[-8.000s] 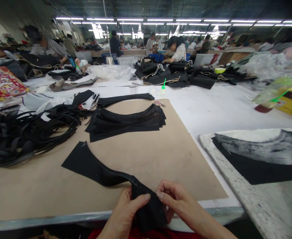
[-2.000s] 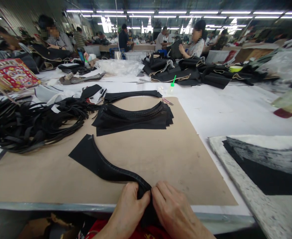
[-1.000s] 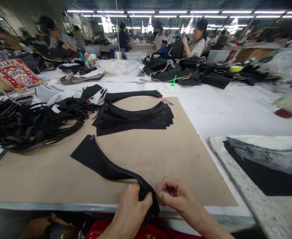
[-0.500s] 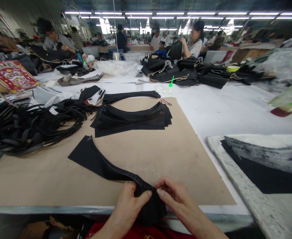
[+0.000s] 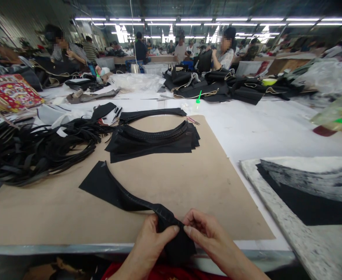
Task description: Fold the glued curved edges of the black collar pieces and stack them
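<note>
A curved black fabric piece (image 5: pixel 124 199) lies on brown paper (image 5: pixel 206 182), its near end hanging over the table's front edge. My left hand (image 5: pixel 153 239) is closed round it, thumb on top beside the folded curved edge. Close by on the right, my right hand (image 5: pixel 204 229) pinches the same edge between thumb and fingers. The thumbs are a short way apart, and the fingers beneath the fabric are hidden. Farther back is a stack of similar black curved pieces (image 5: pixel 153 142), with more narrow black pieces (image 5: pixel 152 114) behind it.
Coiled black strips (image 5: pixel 42 151) heap up at the left. On the right, a pale board (image 5: pixel 264 194) carries a black piece with a whitish smeared band (image 5: pixel 311 175). A small green-tipped bottle (image 5: pixel 198 102) and pink-handled snippers (image 5: pixel 192 121) are at the back. Co-workers sit beyond.
Both hands keep their grip on the black fabric piece, with only a slight shift of the fingers. The whole view has moved a little.
</note>
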`<state>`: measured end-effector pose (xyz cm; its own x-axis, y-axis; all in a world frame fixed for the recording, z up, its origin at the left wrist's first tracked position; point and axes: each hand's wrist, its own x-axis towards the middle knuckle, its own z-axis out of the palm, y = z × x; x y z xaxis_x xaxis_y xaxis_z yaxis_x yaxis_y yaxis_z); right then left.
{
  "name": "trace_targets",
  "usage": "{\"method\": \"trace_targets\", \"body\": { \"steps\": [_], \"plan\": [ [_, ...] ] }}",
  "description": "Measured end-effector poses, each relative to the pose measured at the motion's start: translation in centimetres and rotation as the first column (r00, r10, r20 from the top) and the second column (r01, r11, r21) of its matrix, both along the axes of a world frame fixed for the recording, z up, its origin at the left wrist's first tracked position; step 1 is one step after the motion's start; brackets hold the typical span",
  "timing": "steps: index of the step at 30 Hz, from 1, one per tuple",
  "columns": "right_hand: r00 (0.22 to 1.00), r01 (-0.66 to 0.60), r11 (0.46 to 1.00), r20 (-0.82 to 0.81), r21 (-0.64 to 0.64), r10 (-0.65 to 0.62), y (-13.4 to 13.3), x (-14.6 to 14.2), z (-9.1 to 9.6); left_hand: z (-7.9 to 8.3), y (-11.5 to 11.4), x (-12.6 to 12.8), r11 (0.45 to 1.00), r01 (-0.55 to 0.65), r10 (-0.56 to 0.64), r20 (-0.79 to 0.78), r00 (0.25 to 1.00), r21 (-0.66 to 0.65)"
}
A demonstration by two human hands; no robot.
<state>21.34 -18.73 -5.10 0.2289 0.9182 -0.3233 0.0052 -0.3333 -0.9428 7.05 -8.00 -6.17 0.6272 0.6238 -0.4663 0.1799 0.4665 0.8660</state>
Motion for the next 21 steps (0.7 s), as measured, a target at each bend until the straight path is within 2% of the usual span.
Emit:
{"method": "trace_targets", "body": {
  "steps": [8, 14, 21],
  "plan": [
    [0.996, -0.013, 1.000, 0.088, 0.011, 0.012, -0.1, 0.0, 1.1, 2.1, -0.2, -0.1, 1.000, 0.012, -0.012, 0.013, 1.000, -0.014],
    [0.999, -0.045, 0.999, -0.019, 0.024, 0.045, 0.0, 0.5, 1.6, 2.0, -0.9, -0.1, 0.995, -0.032, 0.041, 0.099, 0.994, -0.093],
    [0.984, -0.112, 0.993, 0.145, 0.048, 0.104, 0.0, 1.0, 2.3, 1.6, -1.0, -0.2, 0.998, -0.020, 0.026, 0.084, 0.996, -0.066]
  ]
}}
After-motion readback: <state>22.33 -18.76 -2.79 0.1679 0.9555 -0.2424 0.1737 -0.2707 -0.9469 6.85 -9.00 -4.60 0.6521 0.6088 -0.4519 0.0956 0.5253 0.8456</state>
